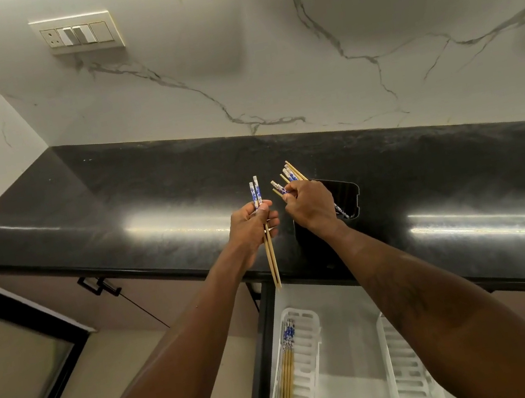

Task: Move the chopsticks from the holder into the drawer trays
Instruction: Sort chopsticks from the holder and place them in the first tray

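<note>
Landmark: the black rectangular holder point(341, 198) standing on the glossy black stone counter point(115, 202).
Left hand: my left hand point(251, 223), just left of the holder, is closed around a pair of bamboo chopsticks with blue-and-white patterned tops point(266, 233), tips pointing down, probably set apart for carrying.
Right hand: my right hand point(310, 203), at the holder's mouth, grips the remaining bundle of chopsticks point(287, 177), seemingly to sort them.
Destination: the open drawer point(342, 310) lies below the holder; its left white slotted plastic tray point(308, 365) already holds several chopsticks, the right tray point(406, 379) looks empty.
</note>
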The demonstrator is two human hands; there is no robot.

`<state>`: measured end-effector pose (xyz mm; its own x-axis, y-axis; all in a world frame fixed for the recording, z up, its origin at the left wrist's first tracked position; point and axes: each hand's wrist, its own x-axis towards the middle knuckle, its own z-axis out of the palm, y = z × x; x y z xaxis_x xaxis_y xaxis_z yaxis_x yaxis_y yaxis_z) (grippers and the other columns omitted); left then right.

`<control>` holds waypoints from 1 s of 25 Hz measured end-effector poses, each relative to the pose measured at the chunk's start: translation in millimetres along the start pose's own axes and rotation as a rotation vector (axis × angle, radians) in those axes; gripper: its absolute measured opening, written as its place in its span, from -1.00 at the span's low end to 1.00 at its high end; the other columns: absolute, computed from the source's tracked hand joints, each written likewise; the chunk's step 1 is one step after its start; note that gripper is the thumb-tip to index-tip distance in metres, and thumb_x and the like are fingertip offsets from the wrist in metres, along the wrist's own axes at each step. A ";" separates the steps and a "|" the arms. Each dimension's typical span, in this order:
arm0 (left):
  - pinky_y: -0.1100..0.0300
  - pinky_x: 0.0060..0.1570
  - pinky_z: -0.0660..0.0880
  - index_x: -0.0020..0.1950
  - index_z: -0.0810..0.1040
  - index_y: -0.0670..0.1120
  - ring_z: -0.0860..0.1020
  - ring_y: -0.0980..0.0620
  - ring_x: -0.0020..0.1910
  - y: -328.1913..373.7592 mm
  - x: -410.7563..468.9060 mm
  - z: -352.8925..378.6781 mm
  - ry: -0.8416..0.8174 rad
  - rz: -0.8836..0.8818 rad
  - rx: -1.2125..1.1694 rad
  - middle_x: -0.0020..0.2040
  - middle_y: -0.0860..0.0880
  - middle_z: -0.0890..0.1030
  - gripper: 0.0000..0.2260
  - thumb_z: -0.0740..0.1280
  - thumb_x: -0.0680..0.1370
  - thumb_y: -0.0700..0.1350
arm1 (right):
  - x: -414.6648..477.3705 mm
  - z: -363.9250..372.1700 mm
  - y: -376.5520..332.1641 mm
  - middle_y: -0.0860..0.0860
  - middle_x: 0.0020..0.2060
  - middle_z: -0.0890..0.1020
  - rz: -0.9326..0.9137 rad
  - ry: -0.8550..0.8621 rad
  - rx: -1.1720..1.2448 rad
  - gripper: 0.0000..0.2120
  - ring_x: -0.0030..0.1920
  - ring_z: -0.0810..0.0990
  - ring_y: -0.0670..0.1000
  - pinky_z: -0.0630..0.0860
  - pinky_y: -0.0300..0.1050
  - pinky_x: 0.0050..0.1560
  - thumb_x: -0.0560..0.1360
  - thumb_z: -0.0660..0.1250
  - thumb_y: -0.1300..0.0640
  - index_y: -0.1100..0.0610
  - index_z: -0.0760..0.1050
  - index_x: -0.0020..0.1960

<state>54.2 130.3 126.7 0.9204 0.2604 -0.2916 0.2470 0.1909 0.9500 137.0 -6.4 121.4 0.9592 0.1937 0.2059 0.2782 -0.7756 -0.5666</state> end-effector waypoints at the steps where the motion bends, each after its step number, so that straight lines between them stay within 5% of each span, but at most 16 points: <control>1: 0.12 -0.08 0.67 0.24 0.59 -0.17 0.67 -0.01 -0.10 -0.3 0.7 0.9 0.004 -0.001 -0.005 -0.06 -0.13 0.68 -0.79 0.30 0.70 -0.09 | 0.6 -0.5 0.1 0.03 -0.10 0.71 0.003 -0.014 0.011 -0.84 -0.12 0.64 -0.02 0.52 -0.16 -0.08 0.57 0.38 0.10 0.11 0.68 0.09; 9: 0.05 -0.03 0.69 0.25 0.60 -0.17 0.72 -0.05 -0.06 -2.7 0.8 3.2 0.005 0.010 -0.030 -0.04 -0.14 0.72 -0.79 0.33 0.68 -0.09 | 2.8 -9.4 2.4 0.00 -0.14 0.70 0.012 -0.010 0.126 -0.89 -0.20 0.63 -0.06 0.59 -0.12 -0.11 0.58 0.39 0.07 0.09 0.61 0.05; 19: -0.11 0.11 0.67 0.25 0.61 -0.23 0.74 -0.12 0.07 22.1 -3.7 20.1 0.030 0.121 -0.095 0.03 -0.19 0.74 -0.80 0.36 0.67 -0.18 | 1.8 -44.8 -34.3 -0.09 -0.13 0.73 -0.257 0.196 0.278 -0.87 -0.15 0.68 -0.12 0.65 -0.13 -0.09 0.56 0.43 0.07 0.07 0.65 0.09; 25: -0.16 0.10 0.67 0.08 0.67 -0.18 0.71 -0.22 0.05 54.2 -12.2 27.6 0.052 0.229 -0.089 0.03 -0.28 0.70 -0.87 0.34 0.66 -0.17 | 6.2 -73.2 -65.3 -0.04 -0.09 0.75 -0.311 0.262 0.378 -0.80 -0.10 0.71 -0.13 0.67 -0.18 -0.03 0.55 0.46 0.07 0.13 0.66 0.13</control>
<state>64.8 111.3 184.7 0.9320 0.3542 -0.0775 0.0042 0.2033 0.9791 121.0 1.5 218.0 0.7981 0.1851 0.5734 0.5909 -0.4265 -0.6847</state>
